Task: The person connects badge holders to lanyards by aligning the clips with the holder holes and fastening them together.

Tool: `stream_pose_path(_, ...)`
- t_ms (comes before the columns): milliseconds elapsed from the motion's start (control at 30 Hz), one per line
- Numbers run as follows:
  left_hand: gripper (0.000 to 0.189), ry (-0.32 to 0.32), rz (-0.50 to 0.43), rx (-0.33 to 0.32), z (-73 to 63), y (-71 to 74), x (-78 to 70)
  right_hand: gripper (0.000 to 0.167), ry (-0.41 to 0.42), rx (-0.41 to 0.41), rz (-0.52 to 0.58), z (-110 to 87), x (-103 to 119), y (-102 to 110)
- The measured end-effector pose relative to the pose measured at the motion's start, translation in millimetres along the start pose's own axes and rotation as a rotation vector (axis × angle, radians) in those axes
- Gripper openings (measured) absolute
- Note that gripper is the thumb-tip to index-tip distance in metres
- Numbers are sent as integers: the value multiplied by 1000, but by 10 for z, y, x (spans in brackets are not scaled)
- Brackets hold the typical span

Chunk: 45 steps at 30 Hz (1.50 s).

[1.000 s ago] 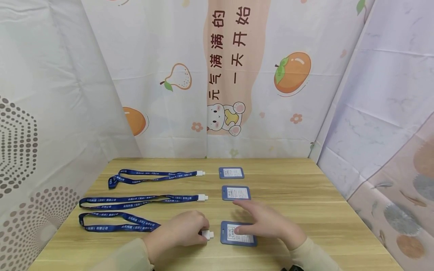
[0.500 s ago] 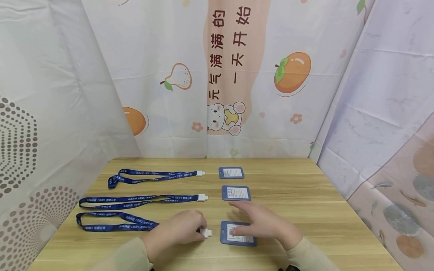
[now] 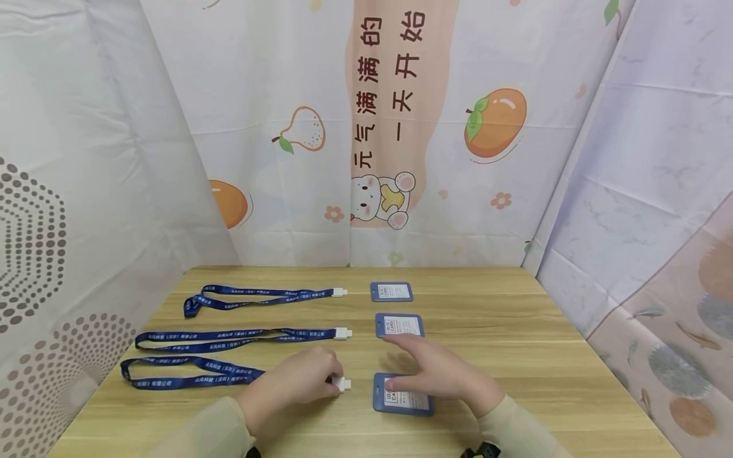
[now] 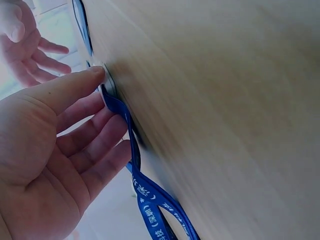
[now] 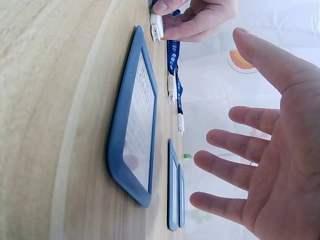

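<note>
My left hand [image 3: 300, 376] pinches the white clip [image 3: 342, 384] at the end of the nearest blue lanyard [image 3: 166, 383]. In the left wrist view the thumb and fingers close on that clip, and the blue strap [image 4: 145, 187] trails from it along the table. Over the nearest blue card holder [image 3: 403, 407] hovers my right hand [image 3: 441, 372], its fingers spread and holding nothing. The right wrist view shows this card holder [image 5: 132, 130] lying flat, apart from the right palm [image 5: 285, 165]. White clip and card holder are separated by a short gap.
Two more blue lanyards, a middle one [image 3: 229, 339] and a far one [image 3: 258, 297], lie with clips pointing right. Beside them are a middle card holder [image 3: 399, 326] and a far card holder [image 3: 392, 292]. A printed curtain [image 3: 446, 222] hangs behind the wooden table [image 3: 504, 331].
My left hand has drawn the nearest lanyard's clip slightly left and away from me, and its loop slid left. The right hand has shifted a little left over the nearest card holder.
</note>
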<state>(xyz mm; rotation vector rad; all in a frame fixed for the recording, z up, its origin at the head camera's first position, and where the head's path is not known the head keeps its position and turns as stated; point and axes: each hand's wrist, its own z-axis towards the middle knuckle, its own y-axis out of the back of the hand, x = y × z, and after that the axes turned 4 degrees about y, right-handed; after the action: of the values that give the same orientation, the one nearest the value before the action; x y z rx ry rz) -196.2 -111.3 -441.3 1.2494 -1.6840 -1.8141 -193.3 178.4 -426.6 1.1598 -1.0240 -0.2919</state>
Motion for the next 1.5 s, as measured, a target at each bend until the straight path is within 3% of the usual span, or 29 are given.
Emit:
stream_pose_path(700,9,-12,4,-25,14,28,78,84,74,53,-38,154,99,-92)
stream_pose_path(1133,10,2,-8,-19,7,29,59,87,32,2,-8,78,71,25)
stream_pose_path(1500,9,19,-7,-23,16,5,93,82,43,-35,-62,-20,33,137)
